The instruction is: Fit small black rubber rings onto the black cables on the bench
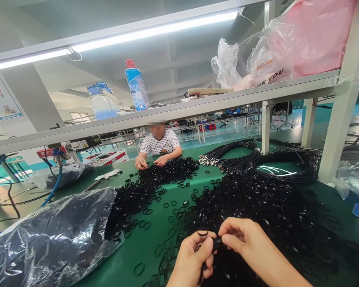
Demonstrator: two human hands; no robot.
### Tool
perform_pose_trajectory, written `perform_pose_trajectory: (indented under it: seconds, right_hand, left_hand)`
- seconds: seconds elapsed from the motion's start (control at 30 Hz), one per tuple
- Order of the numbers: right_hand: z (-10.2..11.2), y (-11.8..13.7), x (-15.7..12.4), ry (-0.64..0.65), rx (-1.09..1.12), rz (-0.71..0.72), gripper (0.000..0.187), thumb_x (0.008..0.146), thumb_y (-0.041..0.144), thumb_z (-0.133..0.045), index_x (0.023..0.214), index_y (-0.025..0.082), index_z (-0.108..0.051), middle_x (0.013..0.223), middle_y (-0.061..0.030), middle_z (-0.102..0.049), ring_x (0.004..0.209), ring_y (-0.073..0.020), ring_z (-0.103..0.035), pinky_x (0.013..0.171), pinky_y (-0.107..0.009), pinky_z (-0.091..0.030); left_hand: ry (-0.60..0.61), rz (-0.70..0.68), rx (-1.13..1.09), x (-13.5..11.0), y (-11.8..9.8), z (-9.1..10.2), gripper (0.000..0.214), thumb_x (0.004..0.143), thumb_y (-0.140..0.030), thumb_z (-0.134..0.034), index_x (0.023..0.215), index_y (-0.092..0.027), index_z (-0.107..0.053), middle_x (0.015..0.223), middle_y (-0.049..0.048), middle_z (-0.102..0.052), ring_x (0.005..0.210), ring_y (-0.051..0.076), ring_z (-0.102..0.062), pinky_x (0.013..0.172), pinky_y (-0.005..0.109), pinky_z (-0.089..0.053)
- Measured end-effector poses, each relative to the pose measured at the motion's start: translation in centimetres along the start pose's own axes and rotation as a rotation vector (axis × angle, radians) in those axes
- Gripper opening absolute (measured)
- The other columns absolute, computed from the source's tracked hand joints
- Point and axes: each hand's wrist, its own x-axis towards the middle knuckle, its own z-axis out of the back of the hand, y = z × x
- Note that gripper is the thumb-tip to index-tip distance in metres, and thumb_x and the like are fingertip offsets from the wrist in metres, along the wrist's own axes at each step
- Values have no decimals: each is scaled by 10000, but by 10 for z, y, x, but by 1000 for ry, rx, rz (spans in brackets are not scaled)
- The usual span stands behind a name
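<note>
Head view, with the clock read from its centre: at eight o'clock a large clear plastic bag with dark contents is laid on the green bench, black rings lying at its mouth. On the shelf above, a white-and-blue jug is stood at ten o'clock and a blue spray can at eleven. Near the centre, a co-worker in a striped shirt is seen across the bench, both hands held at a far ring pile. At six o'clock, the left hand is curled, its fingers closed on small black rings, one looped at the index finger. Just beside it, toward five, the right hand is brought close, thumb and index nearly together; whether anything is pinched cannot be told. Around and beyond both hands, a large ring heap is spread toward four. Coiled black cables are laid toward three, and a pink bag is set on the shelf at two.
</note>
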Motion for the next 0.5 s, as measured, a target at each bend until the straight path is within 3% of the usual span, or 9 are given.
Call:
perform_pose_trajectory:
  seconds: [0.13,0.27,0.4,0.5]
  right_hand:
    - [-1,-2,1,-5,44,-17,134,806,240,-464,834,163,-571,725,29,-589,725,-67,-569,684,-176,-418]
    - [0,-5,4,13,121,-4,137,818,234,-457,874,165,-561,754,24,-591,755,-72,-587,709,-179,-442]
    - [1,-8,7,-33,117,3,156,836,246,-450,908,173,-568,824,24,-593,776,-68,-581,737,-181,-457]
    - [-2,-7,8,14,187,11,267,826,328,-487,1019,173,-588,860,1,-605,775,-90,-576,721,-205,-476]
  left_hand:
    - [-15,-5,21,0,2,2,670,453,-570,-779,927,-176,-517,544,-67,-474,366,-33,-373,344,83,-257]
    - [-38,27,60,2,0,3,647,412,-635,-772,783,-192,-480,503,-81,-448,342,-32,-342,309,73,-173]
    - [-46,45,90,1,-3,0,564,490,-657,-683,723,-224,-405,437,-99,-388,302,-38,-265,292,70,-120]
    - [6,74,144,0,-4,0,469,581,-617,-595,776,-253,-373,386,-93,-400,262,-23,-219,289,82,-122]
